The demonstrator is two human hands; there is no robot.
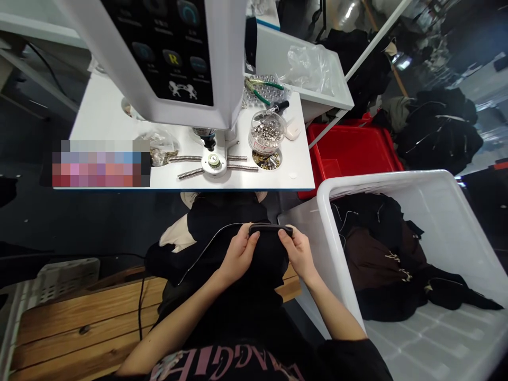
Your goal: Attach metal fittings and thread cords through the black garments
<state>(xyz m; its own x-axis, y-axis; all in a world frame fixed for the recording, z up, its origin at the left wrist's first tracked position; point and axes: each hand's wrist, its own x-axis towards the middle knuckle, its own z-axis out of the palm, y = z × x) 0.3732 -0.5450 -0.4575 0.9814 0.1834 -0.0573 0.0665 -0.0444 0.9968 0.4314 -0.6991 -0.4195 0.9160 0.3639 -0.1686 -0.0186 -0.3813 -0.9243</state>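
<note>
A black garment (214, 225) with a silvery zip (216, 233) lies across my lap, and a patch of cream cloth (180, 234) shows at its left side. My left hand (241, 251) is closed on a dark edge of this garment, thumb on top. A short way to the right, my right hand (297, 247) pinches the same edge, so the strip between the hands is held nearly level. Both hands are below the front edge of the white table (278, 180). The fingers underneath the cloth are hidden.
A white machine (226, 63) with a dark panel stands on the table; springs (242, 168) flank its base. Nearby are a tub of metal studs (266, 135) and green-handled pliers (262, 90). At right stand a white bin (329, 190) holding dark garments and a red crate (349, 153).
</note>
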